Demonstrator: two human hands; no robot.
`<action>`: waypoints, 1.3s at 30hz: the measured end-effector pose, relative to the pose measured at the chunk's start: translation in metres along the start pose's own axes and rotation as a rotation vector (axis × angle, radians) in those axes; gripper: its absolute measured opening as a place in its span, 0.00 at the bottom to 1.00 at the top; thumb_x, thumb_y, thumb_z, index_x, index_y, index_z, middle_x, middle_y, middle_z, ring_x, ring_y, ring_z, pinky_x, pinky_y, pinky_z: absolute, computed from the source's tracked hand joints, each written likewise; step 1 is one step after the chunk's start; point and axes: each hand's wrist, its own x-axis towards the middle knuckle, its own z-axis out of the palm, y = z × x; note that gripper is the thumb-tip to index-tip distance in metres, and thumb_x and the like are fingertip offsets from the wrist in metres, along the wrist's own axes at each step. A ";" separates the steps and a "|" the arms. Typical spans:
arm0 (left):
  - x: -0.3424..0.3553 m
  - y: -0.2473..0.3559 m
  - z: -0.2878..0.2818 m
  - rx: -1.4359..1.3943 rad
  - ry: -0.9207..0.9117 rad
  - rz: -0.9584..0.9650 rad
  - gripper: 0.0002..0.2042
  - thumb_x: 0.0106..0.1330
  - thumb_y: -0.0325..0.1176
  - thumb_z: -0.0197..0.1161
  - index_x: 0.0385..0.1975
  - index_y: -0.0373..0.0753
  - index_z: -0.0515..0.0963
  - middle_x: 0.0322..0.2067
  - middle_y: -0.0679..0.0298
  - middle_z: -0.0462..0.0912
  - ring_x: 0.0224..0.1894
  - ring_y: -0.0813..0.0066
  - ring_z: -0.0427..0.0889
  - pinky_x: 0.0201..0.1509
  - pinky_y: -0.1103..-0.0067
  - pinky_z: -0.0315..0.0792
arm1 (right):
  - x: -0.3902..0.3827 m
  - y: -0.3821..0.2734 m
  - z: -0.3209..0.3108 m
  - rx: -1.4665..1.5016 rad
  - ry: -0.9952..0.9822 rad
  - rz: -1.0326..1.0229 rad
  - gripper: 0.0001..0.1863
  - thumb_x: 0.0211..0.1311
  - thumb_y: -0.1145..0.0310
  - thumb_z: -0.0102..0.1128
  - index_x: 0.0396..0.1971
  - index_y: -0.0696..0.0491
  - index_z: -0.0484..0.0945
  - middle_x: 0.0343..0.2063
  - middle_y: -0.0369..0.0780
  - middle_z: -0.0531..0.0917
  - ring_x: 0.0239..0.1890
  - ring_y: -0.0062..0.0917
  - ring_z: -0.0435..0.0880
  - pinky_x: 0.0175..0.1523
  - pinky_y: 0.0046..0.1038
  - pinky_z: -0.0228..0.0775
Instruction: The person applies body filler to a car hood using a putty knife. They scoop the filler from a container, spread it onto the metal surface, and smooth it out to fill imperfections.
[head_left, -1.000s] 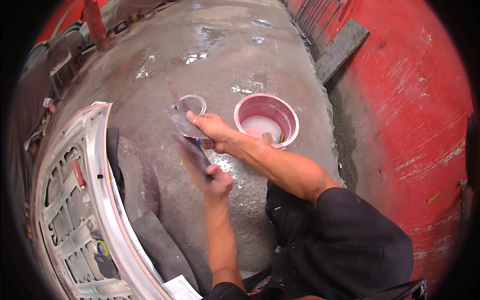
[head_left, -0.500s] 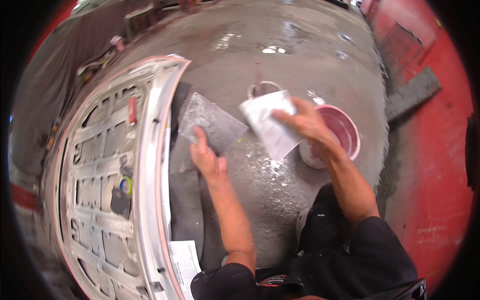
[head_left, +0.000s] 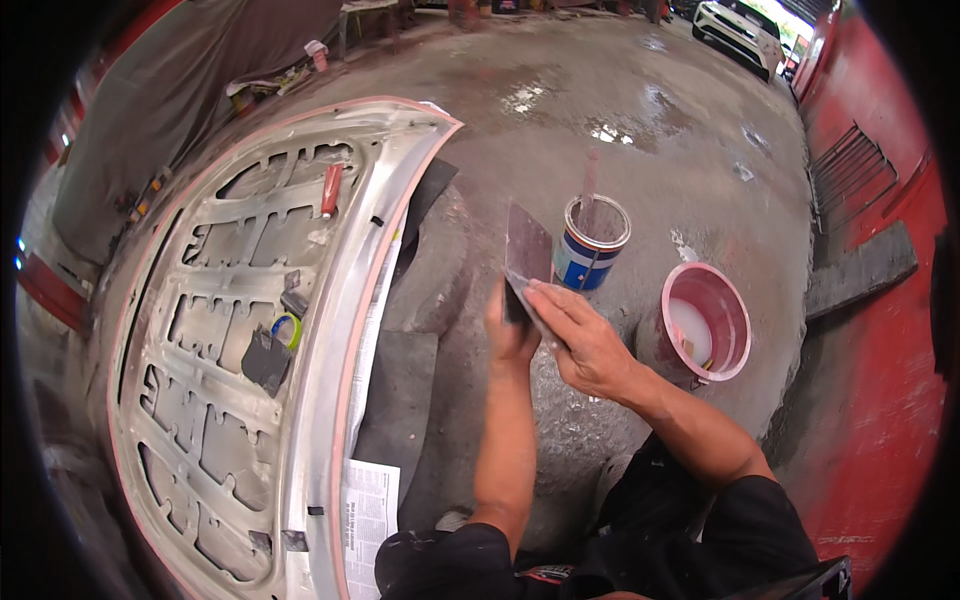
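Head view: left hand [head_left: 512,328] and right hand [head_left: 590,348] both gripping thin grey sheets [head_left: 530,243], held together, tilted, mid-scene above floor. Blue-white can [head_left: 588,262] just beyond, to the right; pink tub [head_left: 722,308] farther right. Silver panel [head_left: 335,330] left, red tube [head_left: 331,190] on its far part.

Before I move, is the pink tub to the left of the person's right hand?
No, the pink tub stands on the floor to the right of the right hand and the blue can.
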 end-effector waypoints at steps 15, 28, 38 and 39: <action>-0.017 -0.041 -0.004 -0.113 -0.144 -0.066 0.34 0.72 0.58 0.41 0.65 0.33 0.60 0.56 0.58 0.72 0.59 0.68 0.72 0.65 0.72 0.65 | 0.004 0.011 0.020 -0.111 0.125 0.120 0.39 0.44 0.62 0.63 0.61 0.55 0.69 0.60 0.47 0.71 0.59 0.46 0.68 0.63 0.44 0.58; 0.023 -0.059 -0.018 -0.004 0.157 -0.060 0.24 0.62 0.28 0.66 0.57 0.34 0.66 0.46 0.61 0.77 0.47 0.74 0.78 0.48 0.78 0.75 | -0.013 0.034 -0.004 0.600 0.404 0.716 0.31 0.76 0.56 0.38 0.68 0.63 0.53 0.66 0.49 0.62 0.67 0.35 0.61 0.70 0.31 0.50; 0.026 -0.045 0.011 -0.026 0.158 0.010 0.15 0.72 0.38 0.49 0.49 0.35 0.74 0.40 0.63 0.79 0.42 0.76 0.78 0.44 0.80 0.74 | 0.001 -0.006 0.015 0.000 -0.028 0.185 0.25 0.73 0.67 0.41 0.67 0.59 0.58 0.65 0.50 0.64 0.69 0.41 0.61 0.72 0.36 0.48; 0.025 -0.035 0.017 -0.032 0.124 0.000 0.18 0.74 0.44 0.44 0.44 0.37 0.76 0.37 0.64 0.80 0.39 0.77 0.78 0.42 0.79 0.74 | -0.001 -0.002 0.015 -0.024 -0.023 0.201 0.26 0.70 0.70 0.42 0.66 0.58 0.60 0.64 0.51 0.65 0.68 0.42 0.61 0.71 0.36 0.49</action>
